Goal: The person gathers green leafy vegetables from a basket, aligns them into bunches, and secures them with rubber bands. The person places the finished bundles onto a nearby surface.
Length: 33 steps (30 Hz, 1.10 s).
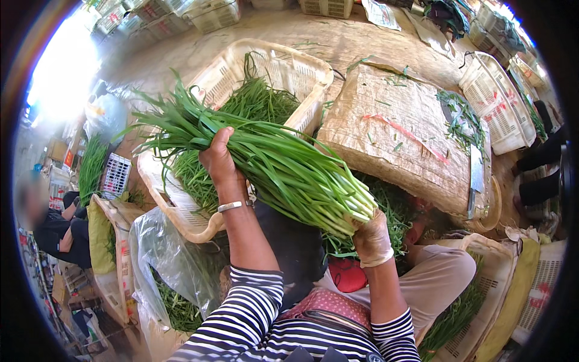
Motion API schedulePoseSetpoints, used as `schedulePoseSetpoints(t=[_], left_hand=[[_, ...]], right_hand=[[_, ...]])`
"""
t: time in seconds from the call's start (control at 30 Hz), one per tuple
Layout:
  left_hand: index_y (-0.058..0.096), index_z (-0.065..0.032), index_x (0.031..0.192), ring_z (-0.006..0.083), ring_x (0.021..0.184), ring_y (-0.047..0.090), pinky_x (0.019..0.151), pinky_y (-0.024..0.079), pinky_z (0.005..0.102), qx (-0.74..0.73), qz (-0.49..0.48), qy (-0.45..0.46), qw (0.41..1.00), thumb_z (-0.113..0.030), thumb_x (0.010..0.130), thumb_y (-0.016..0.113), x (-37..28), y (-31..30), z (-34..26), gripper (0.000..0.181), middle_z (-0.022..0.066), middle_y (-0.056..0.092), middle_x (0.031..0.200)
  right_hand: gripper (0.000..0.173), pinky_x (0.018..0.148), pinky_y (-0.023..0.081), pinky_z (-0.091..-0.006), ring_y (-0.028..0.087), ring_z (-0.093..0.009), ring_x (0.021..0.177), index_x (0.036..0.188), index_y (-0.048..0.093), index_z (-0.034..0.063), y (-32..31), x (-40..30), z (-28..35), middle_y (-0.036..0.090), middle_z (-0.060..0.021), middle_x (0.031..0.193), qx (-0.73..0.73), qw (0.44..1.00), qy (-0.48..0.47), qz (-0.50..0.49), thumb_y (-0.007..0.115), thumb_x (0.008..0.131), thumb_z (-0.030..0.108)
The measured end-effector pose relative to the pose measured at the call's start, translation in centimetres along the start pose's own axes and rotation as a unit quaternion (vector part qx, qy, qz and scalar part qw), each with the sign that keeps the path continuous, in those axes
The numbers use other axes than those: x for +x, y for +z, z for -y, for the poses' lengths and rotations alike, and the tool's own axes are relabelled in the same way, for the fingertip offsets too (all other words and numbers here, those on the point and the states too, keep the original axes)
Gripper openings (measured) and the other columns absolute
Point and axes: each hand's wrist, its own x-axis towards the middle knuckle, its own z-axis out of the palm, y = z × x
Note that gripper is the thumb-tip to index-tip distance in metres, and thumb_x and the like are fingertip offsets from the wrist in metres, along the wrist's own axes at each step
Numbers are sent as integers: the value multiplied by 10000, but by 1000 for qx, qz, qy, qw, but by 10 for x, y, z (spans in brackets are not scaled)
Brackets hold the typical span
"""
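Observation:
A large bunch of long green leafy stalks, probably garlic chives point(280, 158), lies across both hands, its leaf tips to the left and pale stem ends to the right. My left hand point(221, 160), bare, with a bracelet at the wrist, grips the leafy part with the thumb on top. My right hand point(373, 235), in a thin glove, is closed round the pale stem ends. Beneath the bunch stands a cream plastic crate point(312, 111) holding more greens point(262, 102). A cloth-covered block point(384, 131) beside it bears a cleaver point(476, 169) and a red strip point(407, 135).
A clear plastic bag point(172, 253) with cut greens is at lower left. Crates of greens stand at the left point(122, 267) and lower right point(502, 271); an upright crate point(497, 104) is at upper right. A seated person point(68, 235) is at far left; another person's dark-clothed legs point(543, 167) show at far right.

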Motion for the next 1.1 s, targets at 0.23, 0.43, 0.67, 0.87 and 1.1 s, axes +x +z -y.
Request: schedulePoseSetpoints(t=[0.23,0.43,0.67,0.87,1.1], left_hand=[[600,51,753,118,638,514,611,446,270,106,-96,20,990,17,641,658,29,-5,13,130,25,593,790],[547,86,671,95,590,476,547,415,272,135,-126,151,971,-6,628,645,35,4,13,141,9,573,694],[543,68,603,350,580,623,604,474,417,313,-139,158,926,-139,601,637,35,16,19,228,188,614,609],[595,88,744,430,758,637,744,495,452,403,-87,79,908,-178,603,657,25,37,11,307,263,643,786],[592,92,795,444,786,630,759,499,466,424,-130,116,889,-189,616,650,26,32,13,339,275,641,804]], right_hand=[[76,665,509,-289,591,-146,650,766,581,5,-46,-34,25,636,-91,759,-154,988,5,23,647,733,26],[420,700,529,-376,658,-312,752,992,677,111,-112,-34,23,686,-127,847,-900,380,180,-110,820,608,201],[374,555,474,-358,594,-227,603,1074,648,181,2,-27,29,605,-53,700,-733,589,-338,35,741,711,190],[128,551,496,-375,634,-290,638,895,644,105,4,19,1,656,-107,751,-708,598,-362,100,665,771,133],[159,531,501,-347,647,-250,590,755,672,82,-63,-29,8,664,-98,689,-736,663,-119,-64,717,770,234]])
